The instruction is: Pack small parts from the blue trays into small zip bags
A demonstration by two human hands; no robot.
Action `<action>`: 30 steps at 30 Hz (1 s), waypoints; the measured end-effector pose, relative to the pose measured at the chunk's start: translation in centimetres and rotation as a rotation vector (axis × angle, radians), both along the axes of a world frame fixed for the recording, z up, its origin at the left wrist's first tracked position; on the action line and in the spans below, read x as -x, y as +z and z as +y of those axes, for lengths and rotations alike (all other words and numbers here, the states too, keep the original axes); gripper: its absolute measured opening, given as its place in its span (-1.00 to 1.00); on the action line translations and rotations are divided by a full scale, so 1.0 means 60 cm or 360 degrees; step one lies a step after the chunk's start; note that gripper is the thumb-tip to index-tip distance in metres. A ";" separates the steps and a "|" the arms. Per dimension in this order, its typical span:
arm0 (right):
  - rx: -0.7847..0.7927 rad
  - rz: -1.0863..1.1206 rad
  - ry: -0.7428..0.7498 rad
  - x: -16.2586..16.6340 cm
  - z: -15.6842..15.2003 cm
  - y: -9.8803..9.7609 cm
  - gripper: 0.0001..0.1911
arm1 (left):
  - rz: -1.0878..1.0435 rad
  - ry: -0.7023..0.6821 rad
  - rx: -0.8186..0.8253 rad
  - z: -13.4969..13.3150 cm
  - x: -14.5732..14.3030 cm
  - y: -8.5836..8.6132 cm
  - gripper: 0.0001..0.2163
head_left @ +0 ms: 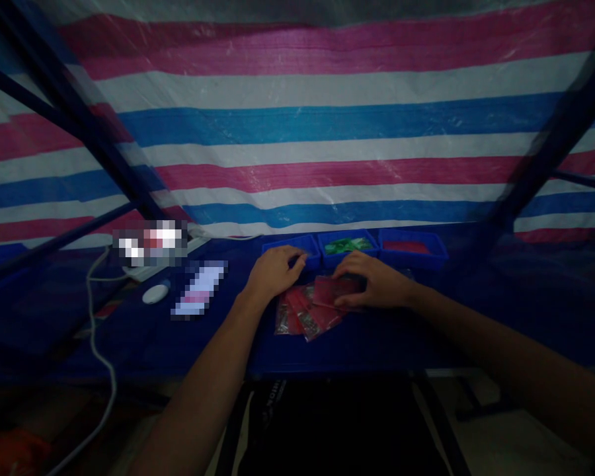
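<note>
My left hand [276,270] is at the front of the left blue bin [288,243]. Its fingers are slightly curled, with the thumb apart from them, and I see nothing held; the fingertips partly hide the bin's contents. My right hand [377,281] curves around a small red plastic packet [327,291], fingers at its far edge and thumb at its near edge. That packet lies over a fanned pile of red-and-clear packets [307,317] with small greyish contents I cannot make out.
Behind the hands, the middle blue bin [377,246] holds green packets [347,245], and the right blue bin [439,248] holds red pieces [405,246]. To the left lie a blurred-out phone [201,289], a white round object [155,294] and a white cable [93,324]. A striped tarp [327,125] hangs behind.
</note>
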State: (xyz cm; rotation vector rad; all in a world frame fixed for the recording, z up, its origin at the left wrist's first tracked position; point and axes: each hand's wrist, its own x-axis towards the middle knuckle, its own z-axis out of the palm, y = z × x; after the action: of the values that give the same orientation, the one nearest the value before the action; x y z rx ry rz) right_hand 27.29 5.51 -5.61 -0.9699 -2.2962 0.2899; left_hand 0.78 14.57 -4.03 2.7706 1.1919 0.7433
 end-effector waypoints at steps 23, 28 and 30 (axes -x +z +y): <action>0.0451 0.0815 -0.0252 -0.004 0.003 0.001 -0.74 | -0.0468 -0.0540 0.0106 -0.064 -0.061 0.006 -0.73; 0.0507 0.0934 -0.0241 -0.001 0.005 -0.005 -0.72 | -0.0563 -0.0462 0.0172 -0.062 -0.065 0.007 -0.82; 0.0486 0.0917 -0.0233 0.001 0.006 -0.006 -0.71 | -0.0602 -0.0445 0.0174 -0.064 -0.065 0.008 -0.83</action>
State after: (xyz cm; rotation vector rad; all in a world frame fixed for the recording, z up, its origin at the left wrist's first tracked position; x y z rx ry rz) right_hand 27.23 5.87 -5.99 -1.0312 -1.6764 0.7657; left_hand 4.71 10.71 -3.56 2.4810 0.7346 1.0684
